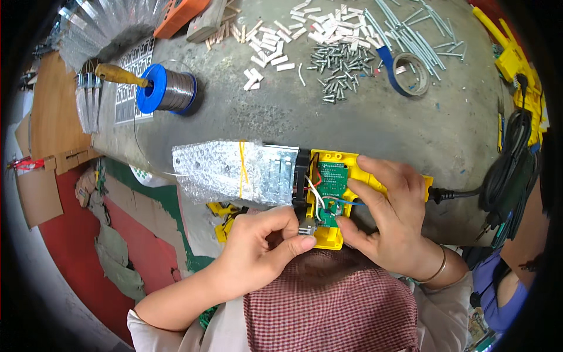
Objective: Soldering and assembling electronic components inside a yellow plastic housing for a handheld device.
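Note:
A yellow plastic housing (329, 239) lies open in front of me, with green circuit boards (332, 179) and red, white and blue wires inside. My right hand (390, 214) grips it from the right, fingers over its far edge and thumb near the lower board. At the housing's left side my left hand (264, 243) pinches a small grey metallic piece (306, 227) between thumb and forefinger; its exact kind is unclear. Joined to the housing past a black collar (301, 176) is a metal body (280, 176), partly covered in bubble wrap (211, 170) with a yellow rubber band (241, 170).
A blue solder spool (170, 91) stands at the far left, a wooden-handled tool (120, 75) resting in it. Screws (340, 64), pale small strips (272, 47), long rods (404, 38) and a tape roll (410, 75) lie at the back. A black cable (498, 170) runs right.

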Action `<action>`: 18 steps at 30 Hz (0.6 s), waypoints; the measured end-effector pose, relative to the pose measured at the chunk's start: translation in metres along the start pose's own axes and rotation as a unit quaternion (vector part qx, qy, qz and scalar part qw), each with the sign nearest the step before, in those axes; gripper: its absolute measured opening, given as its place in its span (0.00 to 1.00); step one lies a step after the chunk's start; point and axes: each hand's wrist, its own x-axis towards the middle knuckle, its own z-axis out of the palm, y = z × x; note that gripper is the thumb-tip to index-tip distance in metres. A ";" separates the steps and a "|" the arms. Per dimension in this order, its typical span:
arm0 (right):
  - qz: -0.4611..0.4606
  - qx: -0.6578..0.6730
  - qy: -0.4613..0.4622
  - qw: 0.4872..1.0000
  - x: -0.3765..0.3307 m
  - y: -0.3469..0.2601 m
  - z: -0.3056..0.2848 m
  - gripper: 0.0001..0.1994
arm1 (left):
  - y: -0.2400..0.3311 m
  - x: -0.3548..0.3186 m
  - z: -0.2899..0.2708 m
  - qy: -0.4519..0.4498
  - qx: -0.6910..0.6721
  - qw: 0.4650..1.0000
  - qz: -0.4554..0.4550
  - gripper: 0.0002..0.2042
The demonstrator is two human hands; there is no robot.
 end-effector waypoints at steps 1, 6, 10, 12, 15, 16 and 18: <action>0.002 -0.005 0.011 1.000 -0.001 0.000 0.000 0.26 | 0.002 0.000 0.000 -0.008 0.002 1.000 -0.010 0.13; 0.010 0.006 0.015 1.000 0.001 -0.001 0.001 0.31 | 0.010 0.002 0.002 -0.008 0.002 0.999 -0.037 0.15; 0.014 -0.024 -0.059 0.998 0.013 -0.013 -0.009 0.41 | 0.007 0.002 0.002 -0.006 -0.026 0.998 -0.052 0.16; 0.028 -0.028 -0.060 0.997 0.013 -0.014 -0.007 0.44 | 0.006 0.002 0.004 -0.002 -0.019 0.999 -0.047 0.16; 0.050 -0.042 -0.070 0.995 0.016 -0.020 -0.007 0.46 | 0.005 0.002 0.004 0.002 -0.006 0.999 -0.045 0.17; 0.052 -0.045 -0.089 0.994 0.018 -0.021 -0.008 0.46 | 0.005 0.002 0.004 0.001 0.001 0.999 -0.042 0.17; 0.057 -0.049 -0.113 0.991 0.018 -0.021 -0.008 0.45 | 0.002 0.001 0.002 -0.009 0.011 1.000 -0.025 0.16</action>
